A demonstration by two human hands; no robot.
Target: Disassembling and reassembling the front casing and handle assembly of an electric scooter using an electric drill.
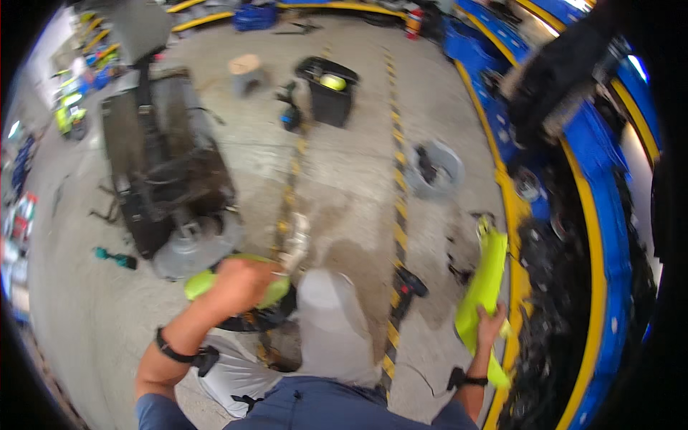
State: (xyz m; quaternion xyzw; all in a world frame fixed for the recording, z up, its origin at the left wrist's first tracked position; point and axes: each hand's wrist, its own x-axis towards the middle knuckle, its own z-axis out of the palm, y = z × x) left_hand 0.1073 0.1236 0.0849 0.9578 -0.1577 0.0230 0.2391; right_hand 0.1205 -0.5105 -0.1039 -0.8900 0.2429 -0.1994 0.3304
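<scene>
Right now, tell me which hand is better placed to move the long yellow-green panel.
Likely the right hand: it holds the panel, while the left hand is well apart from it.

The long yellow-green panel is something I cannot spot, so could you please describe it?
Start at the large blue-and-yellow shelving along the picture's right side. By its lower yellow edge, the right hand holds the long, curved yellow-green panel. Its elongated shape sets it apart from the rounded yellow-green piece behind the left hand.
</scene>
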